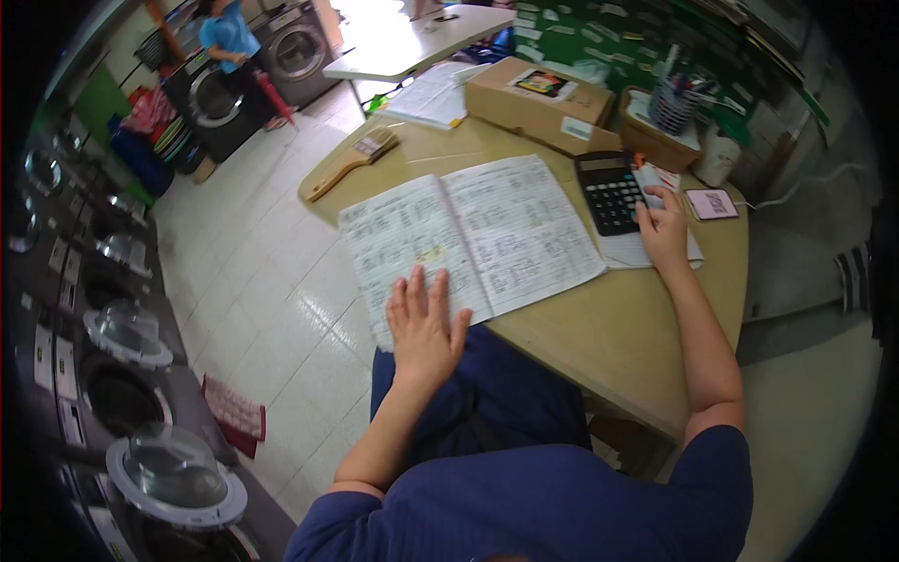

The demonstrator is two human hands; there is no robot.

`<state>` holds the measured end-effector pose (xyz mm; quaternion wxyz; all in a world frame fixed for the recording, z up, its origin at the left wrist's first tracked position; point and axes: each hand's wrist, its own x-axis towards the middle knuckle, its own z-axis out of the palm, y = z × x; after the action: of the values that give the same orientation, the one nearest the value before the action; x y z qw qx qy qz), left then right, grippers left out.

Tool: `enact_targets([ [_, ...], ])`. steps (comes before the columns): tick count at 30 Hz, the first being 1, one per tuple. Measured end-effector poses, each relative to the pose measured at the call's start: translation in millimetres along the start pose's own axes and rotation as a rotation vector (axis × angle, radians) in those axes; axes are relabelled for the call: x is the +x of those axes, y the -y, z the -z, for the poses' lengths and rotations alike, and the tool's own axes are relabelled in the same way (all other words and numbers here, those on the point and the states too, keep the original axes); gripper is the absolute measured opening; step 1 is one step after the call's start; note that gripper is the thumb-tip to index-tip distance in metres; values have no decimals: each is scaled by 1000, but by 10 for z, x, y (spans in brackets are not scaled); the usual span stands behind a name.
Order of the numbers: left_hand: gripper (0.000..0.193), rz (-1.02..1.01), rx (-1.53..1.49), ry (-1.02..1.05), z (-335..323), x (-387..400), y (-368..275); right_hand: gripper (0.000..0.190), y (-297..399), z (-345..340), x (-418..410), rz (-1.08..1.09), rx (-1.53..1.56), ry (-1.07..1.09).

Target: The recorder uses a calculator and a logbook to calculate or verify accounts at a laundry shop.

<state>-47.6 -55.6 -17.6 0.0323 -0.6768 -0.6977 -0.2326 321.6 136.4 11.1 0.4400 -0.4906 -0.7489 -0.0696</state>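
An open ruled notebook (520,232) with handwriting on both pages lies on the tan table (583,337). My left hand (425,323) rests flat on its left page, fingers apart. My right hand (661,228) is at the right edge of a black desk calculator (609,197), thumb and index finger apart; whether a finger presses a key cannot be told. Under the calculator lies a pad of white paper (632,254). A smartphone (711,204) with a cable lies right of my right hand. Beyond the notebook's left page is a wooden-handled brush (351,165).
A cardboard box (537,105), a brown basket (657,140) and a wire pen holder (678,105) stand at the table's far side, beside an open book (432,98). Washing machines with open round doors (175,478) line the left. A person (235,56) stands at the far left.
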Motion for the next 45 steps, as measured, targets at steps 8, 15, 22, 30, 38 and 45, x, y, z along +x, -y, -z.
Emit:
enact_targets([
  [8, 67, -29, -8, 56, 69, -248, -53, 28, 45, -111, -46, -190, 144, 137],
  [15, 72, -38, -23, 86, 80, -318, -99, 26, -99, -176, -100, -114, 101, 137],
  [22, 73, -29, -17, 84, 105, -317, -93, 17, 10, -249, -120, -61, 192, 89],
  [30, 74, -79, -21, 54, 46, -305, -75, 14, 244, -92, -65, -36, 47, 148],
  [38, 76, -79, -9, 61, 17, -324, -61, 15, 355, -93, -36, 1, 38, 205],
  [45, 77, -65, 7, 65, 21, -329, -101, 20, 234, -140, 39, -117, -12, 104],
])
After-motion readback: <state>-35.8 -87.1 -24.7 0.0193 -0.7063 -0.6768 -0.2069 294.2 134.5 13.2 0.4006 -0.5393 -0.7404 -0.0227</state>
